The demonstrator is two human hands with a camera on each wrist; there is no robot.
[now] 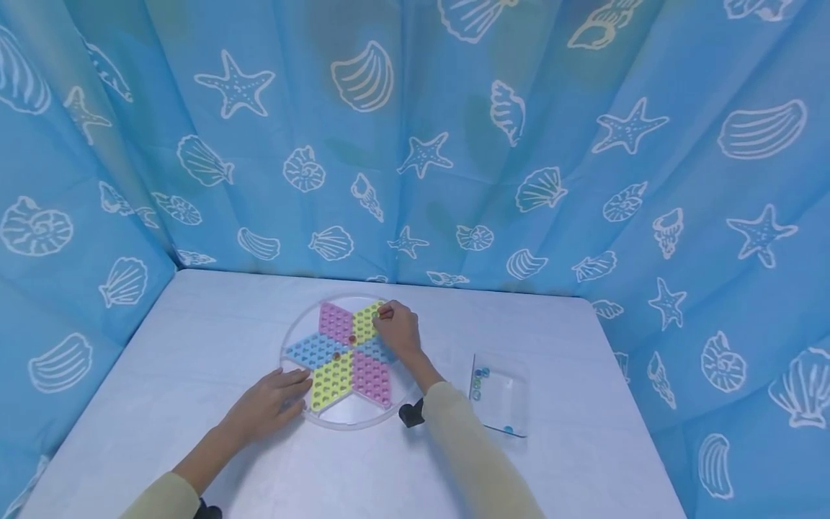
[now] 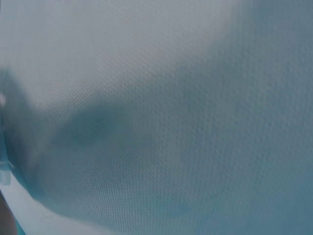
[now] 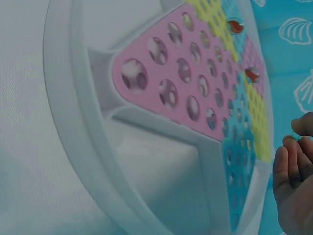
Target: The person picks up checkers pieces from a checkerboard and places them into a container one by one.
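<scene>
A round Chinese checkers board (image 1: 332, 382) with pink, yellow and blue star points lies on the table. My right hand (image 1: 398, 330) is over its far right yellow point, pinching a small greenish marble (image 3: 294, 135) between thumb and fingertips. One red-orange marble (image 1: 352, 339) and another orange marble (image 1: 336, 356) sit in holes near the board's centre. At the board's left rim, my left hand (image 1: 266, 405) rests with its fingers extended and touching the edge. Only blurred bluish fabric-like texture fills most of the left wrist view.
A clear plastic tray (image 1: 509, 393) stands right of the board, with several blue and green marbles (image 1: 478, 383) along its left side and one blue marble (image 1: 509, 429) at its front. Behind the white table (image 1: 220, 310) hangs a blue seashell-print curtain (image 1: 395, 209).
</scene>
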